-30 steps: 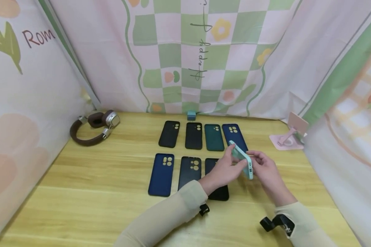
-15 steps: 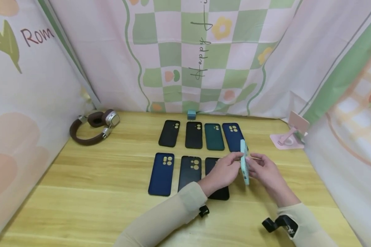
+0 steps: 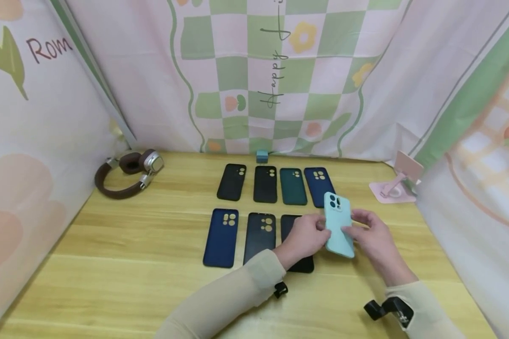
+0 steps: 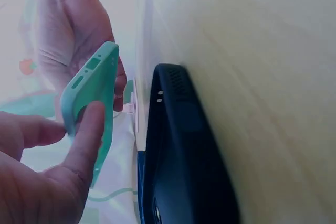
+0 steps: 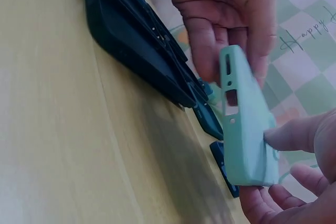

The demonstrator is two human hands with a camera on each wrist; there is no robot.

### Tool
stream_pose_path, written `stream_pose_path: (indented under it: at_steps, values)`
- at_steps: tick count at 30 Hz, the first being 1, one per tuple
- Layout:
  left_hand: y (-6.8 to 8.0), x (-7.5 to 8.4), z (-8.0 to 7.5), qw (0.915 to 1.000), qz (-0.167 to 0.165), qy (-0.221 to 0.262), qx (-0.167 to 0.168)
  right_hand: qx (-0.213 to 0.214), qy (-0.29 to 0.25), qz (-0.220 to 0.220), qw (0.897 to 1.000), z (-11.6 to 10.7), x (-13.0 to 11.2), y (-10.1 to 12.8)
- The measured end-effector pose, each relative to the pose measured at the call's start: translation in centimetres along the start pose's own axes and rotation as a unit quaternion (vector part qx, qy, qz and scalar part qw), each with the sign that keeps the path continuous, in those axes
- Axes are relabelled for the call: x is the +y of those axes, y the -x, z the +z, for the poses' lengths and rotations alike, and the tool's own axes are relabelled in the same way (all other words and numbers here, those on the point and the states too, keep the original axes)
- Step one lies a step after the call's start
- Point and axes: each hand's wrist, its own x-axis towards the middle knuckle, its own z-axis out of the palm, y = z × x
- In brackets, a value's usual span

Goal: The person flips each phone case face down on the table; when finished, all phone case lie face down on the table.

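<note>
A: Where is the mint case [image 3: 338,226] right now?

B: Up off the tabletop [image 3: 131,245], between both hands, back side toward the head camera with the camera cutout at the far end. It hangs over the near row of cases, just right of the black case [image 3: 298,245].

A: And the grip?

B: The left hand [image 3: 307,235] pinches the case's left edge with curled fingertips; in the left wrist view the thumb [image 4: 86,145] presses on its rim. The right hand [image 3: 371,238] holds the right edge, fingers curled round it. Both are closed on the one case, neither has anything else.

A: What could go wrong?

B: I'd judge the hold light, on thin edges only. A soft case can flex, so a squeeze or a twist might pop it loose and drop it on the black case below, knocking the row crooked. The left sleeve [image 3: 237,292] also lies across that black case; dragging the arm could shift it.

A: The surface and the room?

B: A pale wood-grain tabletop. Four cases lie in the far row, ending in a navy case [image 3: 318,186]; three in the near row. Brown headphones [image 3: 129,176] sit far left, a pink stand [image 3: 394,186] far right, a small blue block [image 3: 261,156] at the back edge. Printed cloth [image 3: 258,75] with green checks and flowers hangs behind, and more printed cloth at both sides.
</note>
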Motion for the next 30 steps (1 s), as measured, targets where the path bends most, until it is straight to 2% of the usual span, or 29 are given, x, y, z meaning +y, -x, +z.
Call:
stream_pose_path:
  at_steps: [10,14,17,22,26,30]
  values:
    - [0.4,-0.1,0.2,0.9952,-0.056,-0.054,-0.059,-0.019,0.091,-0.002,0.996,-0.6,0.9,0.1]
    - [0.5,-0.2,0.3,0.9932,-0.092,0.011,-0.071,-0.026,0.109,-0.011,0.994,-0.7,1.0,0.2]
    - [0.4,-0.3,0.3,0.9880,-0.117,0.067,-0.075,-0.029,0.112,-0.021,0.993,-0.7,1.0,0.3]
    - [0.5,0.1,-0.3,0.9865,-0.126,0.067,-0.080,-0.039,0.092,-0.015,0.995,-0.6,0.7,0.3]
    - [0.7,0.6,-0.6,0.9879,-0.120,0.046,-0.088,-0.044,0.079,0.000,0.996,-0.6,0.5,0.6]
    - [0.7,0.6,-0.7,0.9878,-0.106,0.030,-0.110,-0.039,0.086,-0.004,0.996,-0.9,0.5,0.9]
